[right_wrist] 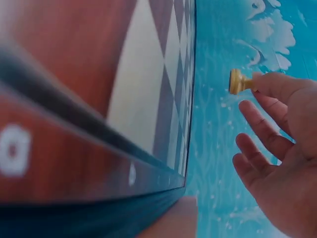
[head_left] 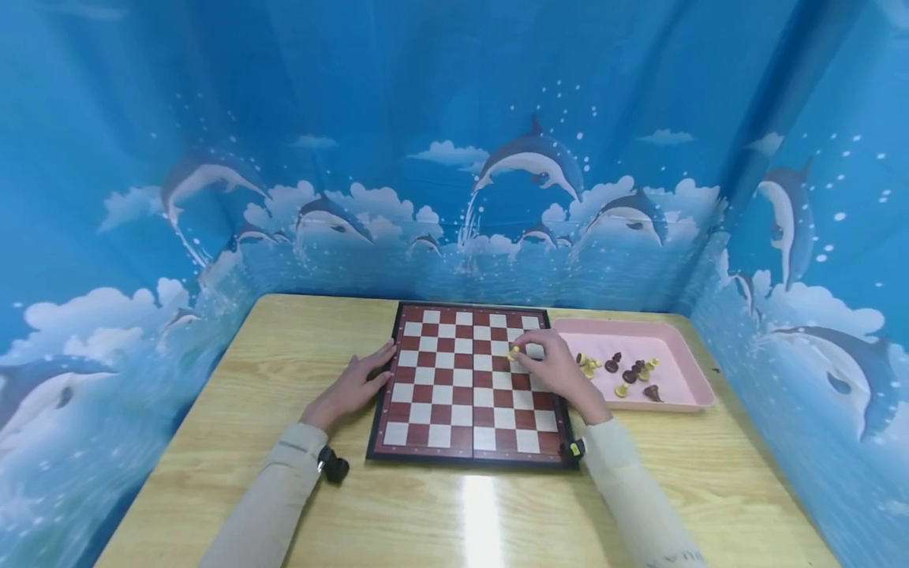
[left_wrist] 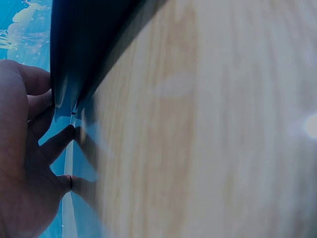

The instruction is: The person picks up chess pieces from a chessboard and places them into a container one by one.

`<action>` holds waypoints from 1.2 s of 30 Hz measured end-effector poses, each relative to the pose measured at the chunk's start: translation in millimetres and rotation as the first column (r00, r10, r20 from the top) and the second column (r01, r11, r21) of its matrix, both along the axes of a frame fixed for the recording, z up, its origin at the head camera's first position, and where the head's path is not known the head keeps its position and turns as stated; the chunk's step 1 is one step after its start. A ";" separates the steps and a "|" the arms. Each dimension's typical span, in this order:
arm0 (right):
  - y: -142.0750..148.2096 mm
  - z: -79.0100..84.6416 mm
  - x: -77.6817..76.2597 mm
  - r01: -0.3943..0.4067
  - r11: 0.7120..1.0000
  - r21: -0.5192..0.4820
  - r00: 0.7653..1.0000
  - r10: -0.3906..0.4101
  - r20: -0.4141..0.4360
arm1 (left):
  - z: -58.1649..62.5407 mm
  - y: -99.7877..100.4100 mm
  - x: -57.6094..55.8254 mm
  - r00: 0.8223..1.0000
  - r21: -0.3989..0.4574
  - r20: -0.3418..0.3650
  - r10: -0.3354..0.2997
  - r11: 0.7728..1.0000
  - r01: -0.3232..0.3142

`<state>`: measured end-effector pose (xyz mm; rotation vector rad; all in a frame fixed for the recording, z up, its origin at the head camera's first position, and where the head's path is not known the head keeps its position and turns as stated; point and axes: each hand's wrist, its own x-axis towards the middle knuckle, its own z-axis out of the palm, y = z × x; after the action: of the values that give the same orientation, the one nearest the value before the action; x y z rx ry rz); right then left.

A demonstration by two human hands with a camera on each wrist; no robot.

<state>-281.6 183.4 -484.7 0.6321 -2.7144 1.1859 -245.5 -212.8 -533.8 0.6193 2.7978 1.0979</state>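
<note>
A red-and-white checkered chessboard (head_left: 443, 394) with a dark rim lies on the table. Over its right half, my right hand (head_left: 557, 367) pinches a small yellow chess piece (right_wrist: 238, 82) between thumb and forefinger. In the right wrist view its round base points away from the fingers, clear of the board, and the fingertips hide its top. The other fingers of that hand (right_wrist: 282, 134) are spread loosely. Along the board's left edge rests my left hand (head_left: 353, 386), fingers extended and touching the rim. The left wrist view shows these fingers (left_wrist: 57, 145) against the dark board edge.
A pink tray (head_left: 699, 386) stands right of the board, with several yellow and dark brown chess pieces (head_left: 630, 377) lying loose in it. The wooden table (head_left: 319, 505) extends in front and to the left. A blue dolphin-print curtain (head_left: 398, 118) closes off the back and sides.
</note>
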 end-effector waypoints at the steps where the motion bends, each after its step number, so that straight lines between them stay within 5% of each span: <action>1: 4.0 -0.7 1.5 0.007 1.000 -0.013 1.000 -0.007 0.002 | -0.3 -0.1 0.0 1.000 0.000 0.001 0.000 1.000 0.000; 7: 28.3 5.3 9.8 0.056 0.996 -0.063 0.998 -0.054 0.037 | -0.8 0.0 -0.2 1.000 0.002 -0.002 0.002 1.000 -0.002; 15: 67.7 7.9 16.4 0.114 0.991 -0.072 0.992 -0.118 -0.049 | 0.8 -0.1 0.8 1.000 -0.003 0.001 0.006 1.000 -0.006; 36: 169.5 -10.7 44.0 0.415 0.908 -0.061 0.901 -0.420 -0.106 | 1.0 1.4 1.3 1.000 0.017 0.014 0.014 1.000 -0.014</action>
<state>-237.6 352.8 -495.4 0.0936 -2.5405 1.0468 -244.2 -211.4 -532.8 0.5921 2.7879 1.1247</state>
